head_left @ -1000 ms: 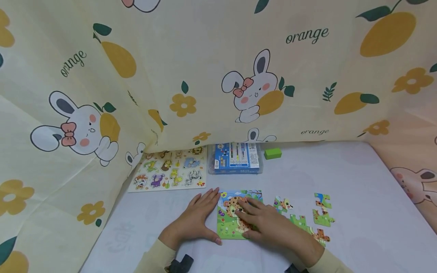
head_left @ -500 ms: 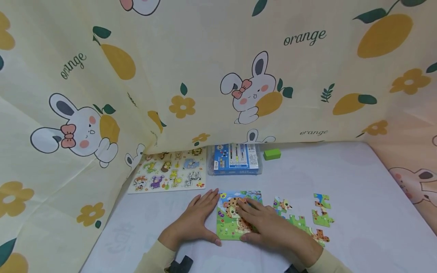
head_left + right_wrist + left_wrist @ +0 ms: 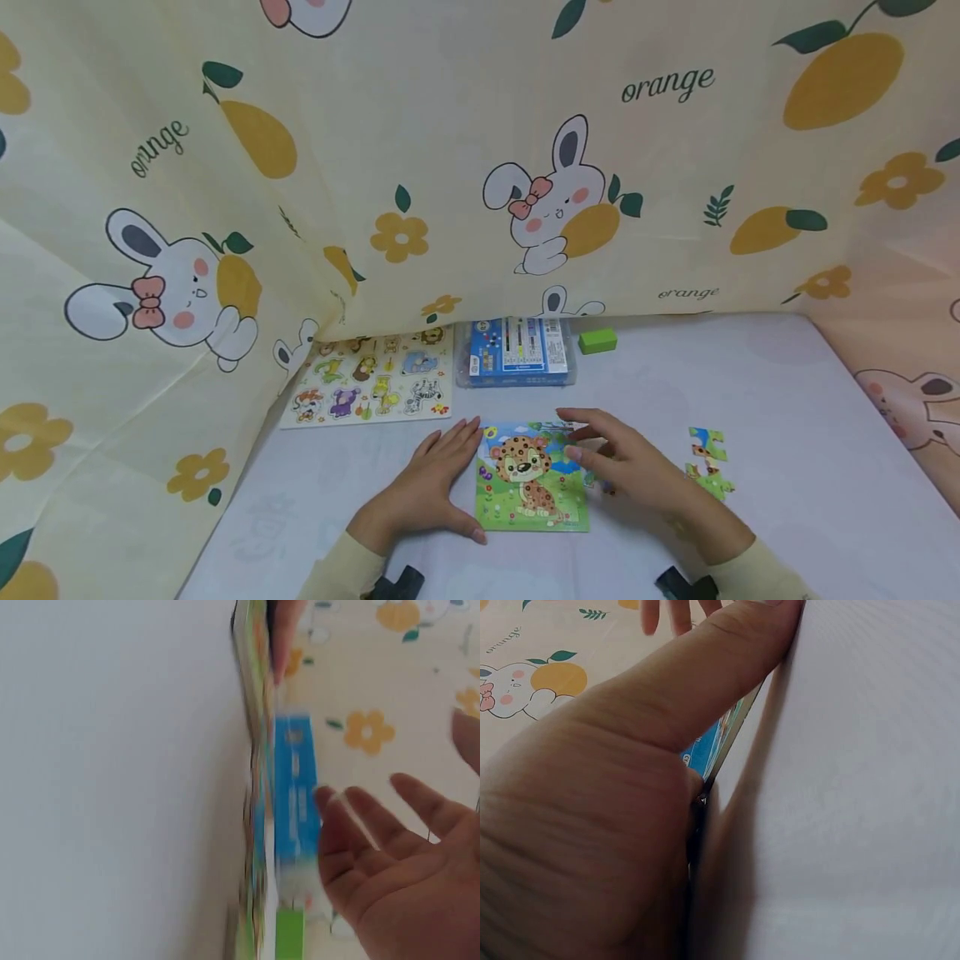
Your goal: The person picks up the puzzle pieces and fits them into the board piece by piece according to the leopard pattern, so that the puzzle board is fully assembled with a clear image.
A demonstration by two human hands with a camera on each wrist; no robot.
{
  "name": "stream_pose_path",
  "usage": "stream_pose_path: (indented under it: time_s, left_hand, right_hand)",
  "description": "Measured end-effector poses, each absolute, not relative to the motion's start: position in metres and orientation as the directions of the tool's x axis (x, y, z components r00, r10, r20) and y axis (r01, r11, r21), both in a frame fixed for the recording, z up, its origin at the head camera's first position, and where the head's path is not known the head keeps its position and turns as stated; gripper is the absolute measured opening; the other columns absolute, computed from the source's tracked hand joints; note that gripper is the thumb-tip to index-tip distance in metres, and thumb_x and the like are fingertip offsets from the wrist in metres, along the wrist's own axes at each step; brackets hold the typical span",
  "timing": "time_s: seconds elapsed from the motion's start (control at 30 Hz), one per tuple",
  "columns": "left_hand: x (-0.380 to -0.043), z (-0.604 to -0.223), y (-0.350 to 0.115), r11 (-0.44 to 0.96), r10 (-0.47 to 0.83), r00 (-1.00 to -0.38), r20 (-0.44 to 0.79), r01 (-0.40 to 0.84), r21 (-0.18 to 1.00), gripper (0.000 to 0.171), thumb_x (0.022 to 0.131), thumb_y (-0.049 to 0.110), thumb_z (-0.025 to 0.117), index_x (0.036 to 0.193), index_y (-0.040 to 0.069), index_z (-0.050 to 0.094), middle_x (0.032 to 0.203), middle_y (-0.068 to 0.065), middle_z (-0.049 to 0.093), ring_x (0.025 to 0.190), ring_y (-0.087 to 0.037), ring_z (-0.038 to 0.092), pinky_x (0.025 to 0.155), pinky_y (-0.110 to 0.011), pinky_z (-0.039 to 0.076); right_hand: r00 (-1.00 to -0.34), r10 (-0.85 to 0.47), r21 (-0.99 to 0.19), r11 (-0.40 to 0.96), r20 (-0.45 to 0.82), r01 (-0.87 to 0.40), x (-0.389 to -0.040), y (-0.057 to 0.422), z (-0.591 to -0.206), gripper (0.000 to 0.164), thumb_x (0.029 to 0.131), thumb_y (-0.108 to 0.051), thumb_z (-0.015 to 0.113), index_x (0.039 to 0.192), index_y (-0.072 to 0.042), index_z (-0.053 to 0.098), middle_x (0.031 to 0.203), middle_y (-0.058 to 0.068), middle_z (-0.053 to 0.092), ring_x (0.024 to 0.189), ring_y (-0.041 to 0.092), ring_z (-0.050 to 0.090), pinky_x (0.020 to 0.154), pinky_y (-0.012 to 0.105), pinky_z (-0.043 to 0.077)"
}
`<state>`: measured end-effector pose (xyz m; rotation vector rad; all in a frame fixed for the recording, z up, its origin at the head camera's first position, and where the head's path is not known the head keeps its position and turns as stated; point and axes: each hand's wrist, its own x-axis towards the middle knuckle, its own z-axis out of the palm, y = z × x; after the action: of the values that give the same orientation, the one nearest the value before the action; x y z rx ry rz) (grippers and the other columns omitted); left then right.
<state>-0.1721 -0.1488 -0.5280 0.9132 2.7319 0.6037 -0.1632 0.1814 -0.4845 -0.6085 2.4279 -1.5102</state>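
A square jigsaw puzzle [image 3: 534,479] with a spotted cub on green grass lies on the white table in the head view. My left hand [image 3: 423,483] rests flat along its left edge, thumb spread near the lower corner. Over its right edge hovers my right hand [image 3: 637,467], index finger stretched out and the others loosely bent. Nothing is between those fingers in the right wrist view, where the hand [image 3: 405,862] stands apart from the puzzle. Partly hidden under the right hand are loose puzzle pieces [image 3: 591,481]. More jigsaw pieces [image 3: 708,482] lie farther right.
Behind the puzzle lie an animal picture board [image 3: 382,383], a clear box with a blue label [image 3: 517,354] and a green block [image 3: 597,341]. A printed bunny-and-orange curtain [image 3: 465,167] hangs at the back and along the sides.
My right hand has lifted off the puzzle and shifted right, uncovering the cub picture and covering several loose pieces. The left hand has stayed in place.
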Motion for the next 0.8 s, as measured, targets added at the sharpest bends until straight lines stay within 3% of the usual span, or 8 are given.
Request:
stream_pose_path:
  time_s: [0.1,0.3,0.5,0.67,0.8]
  left_hand:
    - [-0.172,-0.528,-0.148,0.721,0.613,-0.788,-0.052,0.532,0.443,0.138,0.048,0.083,0.068,0.154,0.015,0.014,0.160,0.006,0.003,0.144,-0.015,0.000,0.113,-0.051,0.001]
    - [-0.171,-0.529,-0.146,0.715,0.618,-0.785,-0.049,0.536,0.449,0.137,0.049,0.083,0.068,0.154,0.014,0.015,0.160,0.006,0.003,0.144,-0.015,0.000,0.113,-0.050,0.001]
    - [-0.171,-0.529,-0.145,0.720,0.618,-0.784,-0.051,0.539,0.436,0.137,0.049,0.083,0.068,0.154,0.014,0.014,0.160,0.005,0.003,0.144,-0.015,0.000,0.113,-0.050,0.001]
    - [-0.170,-0.528,-0.146,0.723,0.617,-0.785,-0.056,0.538,0.433,0.137,0.049,0.083,0.068,0.154,0.014,0.014,0.160,0.005,0.002,0.144,-0.015,0.000,0.113,-0.050,0.001]
    - [-0.171,-0.528,-0.147,0.733,0.609,-0.791,-0.057,0.534,0.421,0.137,0.048,0.084,0.067,0.154,0.014,0.014,0.160,0.006,0.002,0.144,-0.015,0.000,0.113,-0.050,0.001]
  right_hand:
    - [-0.912,-0.404,-0.905,0.359,0.071,-0.230,-0.166,0.200,-0.480,0.043,0.098,-0.033,0.054,0.140,-0.034,0.044,0.140,-0.001,0.048,0.118,0.023,0.051,0.087,0.034,0.049]
    - [-0.927,-0.345,-0.920,0.296,0.147,-0.256,-0.170,0.241,-0.479,0.040,0.102,-0.018,0.046,0.142,-0.023,0.043,0.135,0.003,0.051,0.117,0.032,0.053,0.088,0.035,0.050]
    - [-0.944,-0.288,-0.917,0.311,0.160,-0.250,-0.174,0.267,-0.490,0.039,0.103,-0.016,0.043,0.142,-0.020,0.043,0.133,0.010,0.053,0.114,0.031,0.054,0.086,0.035,0.052]
    - [-0.955,-0.276,-0.898,0.384,0.111,-0.216,-0.176,0.272,-0.507,0.044,0.101,-0.022,0.050,0.143,-0.016,0.041,0.129,0.010,0.055,0.113,0.028,0.054,0.085,0.029,0.051]
    - [-0.958,-0.285,-0.874,0.461,0.021,-0.156,-0.178,0.269,-0.518,0.059,0.091,-0.032,0.065,0.143,-0.018,0.041,0.130,0.003,0.053,0.115,0.022,0.047,0.089,0.030,0.044]
